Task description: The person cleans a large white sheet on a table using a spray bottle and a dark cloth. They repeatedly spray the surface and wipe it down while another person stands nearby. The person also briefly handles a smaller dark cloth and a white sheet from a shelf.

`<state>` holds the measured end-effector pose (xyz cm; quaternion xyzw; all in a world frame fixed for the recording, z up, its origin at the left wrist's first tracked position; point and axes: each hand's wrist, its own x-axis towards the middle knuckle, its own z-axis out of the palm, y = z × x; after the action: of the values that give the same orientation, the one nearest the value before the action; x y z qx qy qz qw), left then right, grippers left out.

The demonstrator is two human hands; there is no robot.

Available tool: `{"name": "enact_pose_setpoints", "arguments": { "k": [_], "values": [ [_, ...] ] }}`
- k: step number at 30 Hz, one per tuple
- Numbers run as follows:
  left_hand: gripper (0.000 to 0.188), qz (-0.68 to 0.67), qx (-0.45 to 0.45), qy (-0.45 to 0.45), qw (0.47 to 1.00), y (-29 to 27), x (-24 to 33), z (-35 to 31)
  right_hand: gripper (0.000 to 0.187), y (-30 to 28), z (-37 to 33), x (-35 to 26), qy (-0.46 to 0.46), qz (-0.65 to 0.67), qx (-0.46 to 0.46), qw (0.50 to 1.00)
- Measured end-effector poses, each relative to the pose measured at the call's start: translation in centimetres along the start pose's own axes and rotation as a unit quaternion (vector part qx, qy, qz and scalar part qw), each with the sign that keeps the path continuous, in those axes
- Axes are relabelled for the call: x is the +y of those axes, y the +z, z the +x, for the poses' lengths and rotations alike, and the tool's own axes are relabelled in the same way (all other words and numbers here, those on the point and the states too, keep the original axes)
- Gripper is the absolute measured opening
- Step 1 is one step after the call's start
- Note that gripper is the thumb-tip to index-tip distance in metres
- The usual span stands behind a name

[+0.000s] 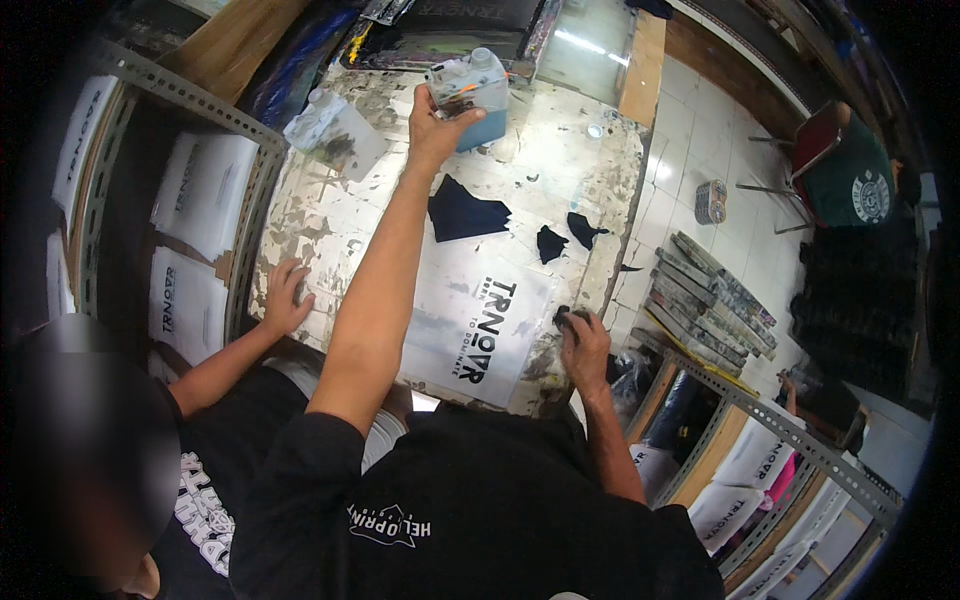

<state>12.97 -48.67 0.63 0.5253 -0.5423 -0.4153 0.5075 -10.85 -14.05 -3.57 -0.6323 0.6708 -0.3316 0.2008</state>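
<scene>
Stretched far across the table, my left hand (436, 135) is closed on a translucent plastic jug (484, 95) with blue liquid in its lower part. The jug is upright near the table's far end. My right hand (588, 352) is by the right edge of the table, its fingers closed on a small dark cloth scrap (562, 316). Beside it lies a white printed sheet (440, 330) with black lettering. Beyond the sheet are a large dark cloth piece (465, 212) and two smaller dark scraps (551, 243).
A second translucent jug (325, 130) lies tilted at the table's far left. A co-worker's hand (287, 298) rests on the left table edge. Metal racks with printed sheets (205, 180) flank both sides. A framed screen (440, 35) is at the far end; a chair (818, 140) stands right.
</scene>
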Motion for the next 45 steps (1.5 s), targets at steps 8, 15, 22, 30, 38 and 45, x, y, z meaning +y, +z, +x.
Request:
{"name": "enact_pose_setpoints", "arguments": {
  "k": [8,15,22,30,38,45],
  "values": [
    [0.065,-0.047,-0.012,0.005,0.999,-0.5,-0.2,-0.1,0.027,-0.4,9.2,-1.4,-0.035,0.069,0.094,0.993],
    [0.063,-0.023,-0.007,0.009,1.0,-0.5,-0.3,0.0,0.038,4.2,12.6,-0.7,-0.082,-0.08,-0.01,0.993],
    [0.058,-0.015,-0.006,0.01,1.0,-0.5,0.0,-0.3,0.04,5.9,11.6,0.0,-0.078,-0.137,-0.034,0.987],
    [0.066,0.101,-0.049,0.051,0.992,-1.2,3.4,-2.7,0.036,1.2,16.3,-4.4,0.024,0.205,0.116,0.972],
    [0.071,0.287,-0.083,0.194,0.934,-1.2,10.3,-7.3,0.036,-4.7,21.9,-12.2,-0.151,0.189,0.228,0.943],
    [0.068,0.37,-0.087,0.279,0.882,-1.9,13.0,-8.3,0.038,-4.5,20.3,-10.7,-0.139,0.15,0.207,0.957]
  ]
}}
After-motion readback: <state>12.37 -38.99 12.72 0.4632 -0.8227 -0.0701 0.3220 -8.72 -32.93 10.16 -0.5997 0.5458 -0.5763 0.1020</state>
